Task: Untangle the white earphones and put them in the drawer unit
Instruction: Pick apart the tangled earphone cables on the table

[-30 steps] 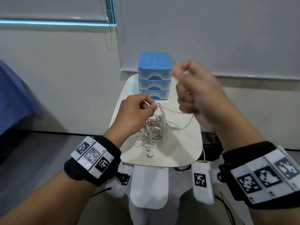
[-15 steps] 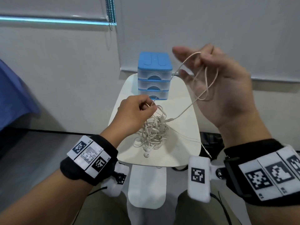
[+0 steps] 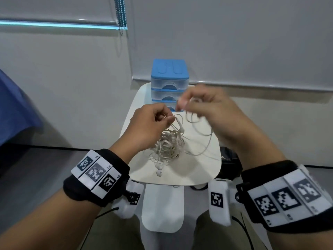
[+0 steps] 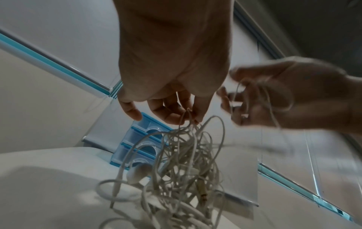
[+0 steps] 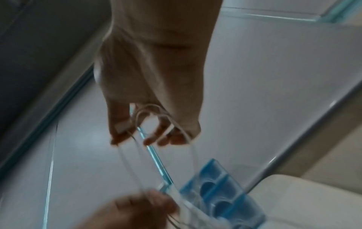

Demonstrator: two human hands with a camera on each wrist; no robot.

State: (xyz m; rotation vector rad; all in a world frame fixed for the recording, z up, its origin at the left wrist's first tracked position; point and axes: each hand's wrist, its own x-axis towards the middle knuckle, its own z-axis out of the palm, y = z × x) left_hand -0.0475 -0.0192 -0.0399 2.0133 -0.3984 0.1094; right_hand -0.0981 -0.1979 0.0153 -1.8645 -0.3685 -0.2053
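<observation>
Left hand (image 3: 150,123): fingers pinch a strand at the top of the tangle, lifting it off the worktop; judged to anchor the bundle so the other hand can draw cord out.
Right hand (image 3: 207,112): raised just beside the left, fingers curled round several loose loops of cord; blurred in all views, so the exact hold is unclear. Loops run across the fingers (image 5: 119,124) in the right wrist view, likely gathered there to keep freed cord apart from the knot.
White earphones (image 3: 169,143): mostly a dense tangle hanging from the left pinch, its lower part resting on the worktop. Two earbuds dangle at the near side. One longer loop sweeps out right toward the right hand. The left wrist view shows a gold-coloured plug (image 4: 201,189) buried in the mass.
Worktop (image 3: 198,170): small white rounded top, directly in front of the person.
Drawer unit (image 3: 169,80): blue-topped, three clear drawers, standing at the far edge of the worktop, behind the hands; all drawers appear closed.
Stage: untangling, early; most cord is not yet freed, nothing stored.
Next, by judgement: work the plug end or an earbud back through the loops, not pull hard.
Risk: tugging the free loop could tighten the knot or drag the bundle off the edge.
</observation>
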